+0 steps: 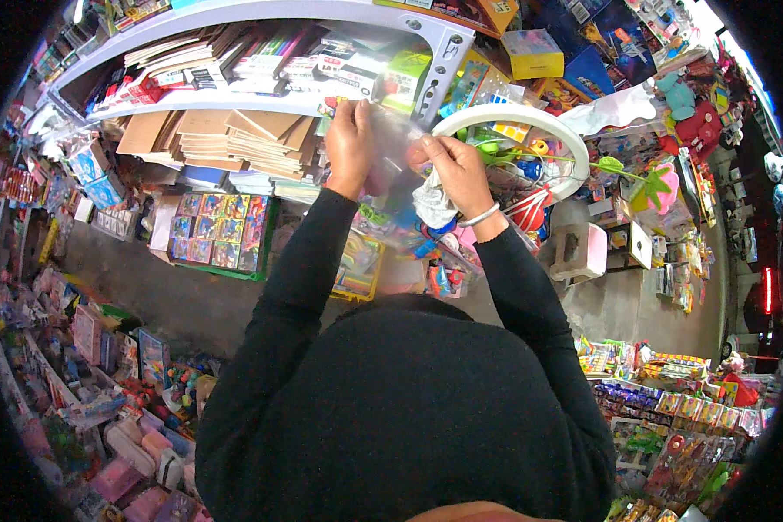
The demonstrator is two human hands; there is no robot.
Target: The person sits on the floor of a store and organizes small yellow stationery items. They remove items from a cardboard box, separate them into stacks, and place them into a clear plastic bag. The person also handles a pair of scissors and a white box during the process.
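Note:
Both of my hands are raised in front of a stocked shelf, with a clear plastic bag (395,147) stretched between them. My left hand (351,147) pinches the bag's left side, and a small colourful item (331,104) shows beside its fingertips. Thumb and fingers of my right hand (458,171) close on the bag's right side. A bangle (479,215) circles my right wrist. Just below the right hand hangs or lies a crumpled white cloth or paper (434,203); I cannot tell whether the hand touches it. The bag's contents are blurred.
A white shelf (267,102) holds pens and boxes, above stacked brown-covered notebooks (254,140). To the right, a white ring-shaped rim (581,153) surrounds small toys. Lower down are a box of picture-card packs (218,228), a yellow-edged case (359,267) and a plastic stool (581,251).

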